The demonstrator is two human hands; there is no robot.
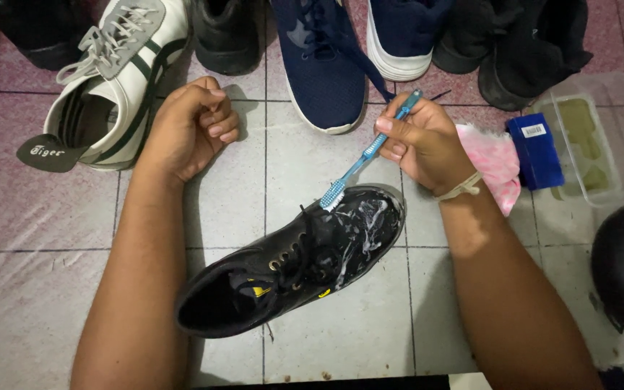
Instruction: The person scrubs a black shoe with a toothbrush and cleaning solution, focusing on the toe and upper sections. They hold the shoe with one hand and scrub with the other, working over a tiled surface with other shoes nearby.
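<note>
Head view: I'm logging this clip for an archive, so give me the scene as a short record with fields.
Surface: tiled floor
Right hand: grips a blue toothbrush, bristles at the toe
Left hand: loosely fisted, resting on the floor, holding nothing
Being cleaned: black lace-up shoe, white lather on its toe
Behind: white sneaker with green stripes, navy sneaker
Right side: pink cloth, blue box, clear plastic container
</note>
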